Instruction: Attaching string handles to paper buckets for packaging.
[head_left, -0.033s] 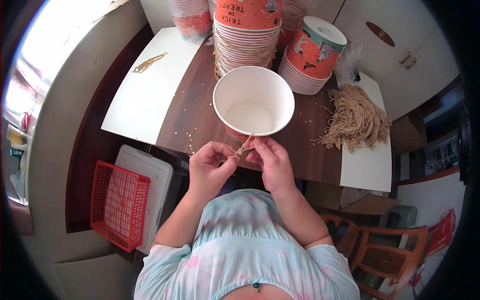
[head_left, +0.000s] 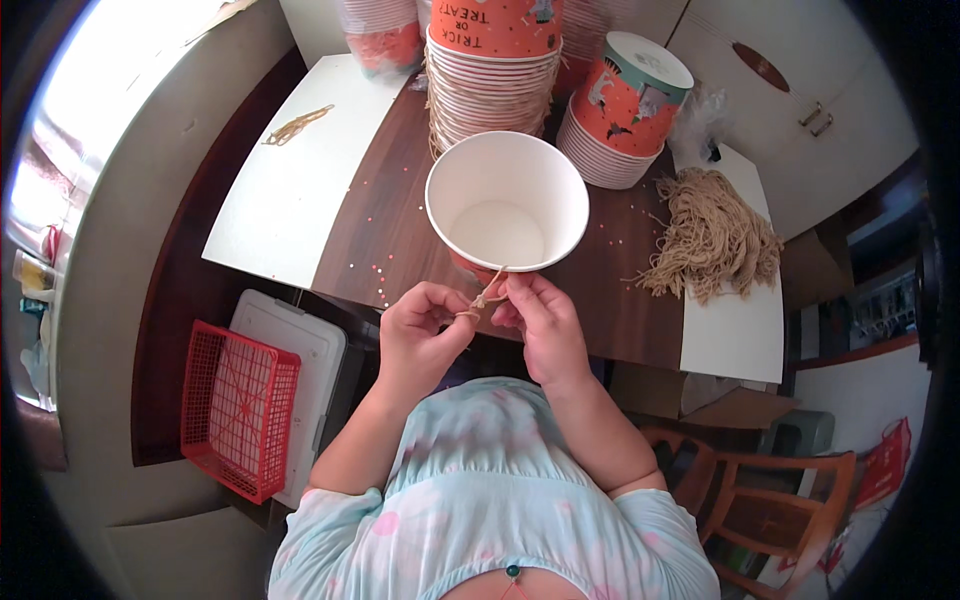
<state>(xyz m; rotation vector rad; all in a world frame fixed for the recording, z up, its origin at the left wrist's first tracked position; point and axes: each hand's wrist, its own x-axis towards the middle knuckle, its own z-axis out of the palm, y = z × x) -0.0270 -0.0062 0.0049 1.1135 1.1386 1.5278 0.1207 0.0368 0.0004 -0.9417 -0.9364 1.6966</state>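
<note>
Left hand: thumb and fingertips pinched on knotted tan cord, presumably to steady it. White-lined bucket: mouth up, just beyond the cord, probably set for easy reach. Right hand: fingertips closed on the cord's other side, seemingly for tension. Dark tabletop: front edge near both hands; room left of the bucket, and rightward to the twine heap.

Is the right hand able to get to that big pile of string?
Probably yes: nothing stands between the right hand and the tan string pile at the right, though that hand is busy pinching a knotted string.
</note>
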